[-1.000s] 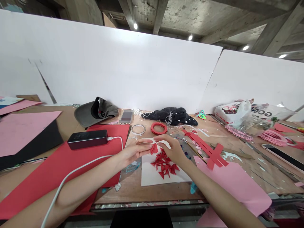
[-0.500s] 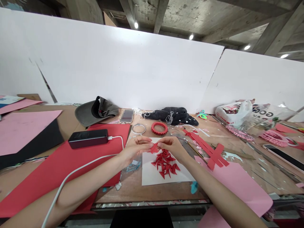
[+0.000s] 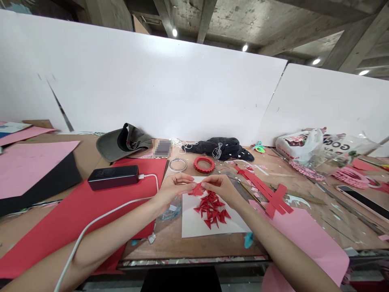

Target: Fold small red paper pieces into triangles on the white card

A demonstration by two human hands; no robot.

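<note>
Right now I've got a little folded red paper triangle [image 3: 197,189] pinched between both hands, just above the near-top edge of a white sheet. My left hand [image 3: 173,191] and right hand [image 3: 220,190] are nearly closed on it from either side, fingertips almost meeting, though I can't make out exactly how the paper sits between them. Right below is a loose pile of red paper triangles [image 3: 211,211], all sitting on that white sheet [image 3: 194,224], with some overlapping.

To my left there's a big red paper sheet [image 3: 152,170] with a black power bank [image 3: 113,177] on it, and a white cable [image 3: 121,200] runs from it past my left forearm. A scrap of clear plastic [image 3: 170,213] lies just beside my left wrist. Past my hands are a red paper ring [image 3: 204,164] and a thin silver hoop [image 3: 178,164]. To my right, crossed red paper strips [image 3: 267,194] lie on a pink paper sheet [image 3: 304,239] and the wooden tabletop [image 3: 194,247]. Further back are a gray cap [image 3: 123,142], a black cloth [image 3: 219,148], and a white plastic bag [image 3: 299,145].
</note>
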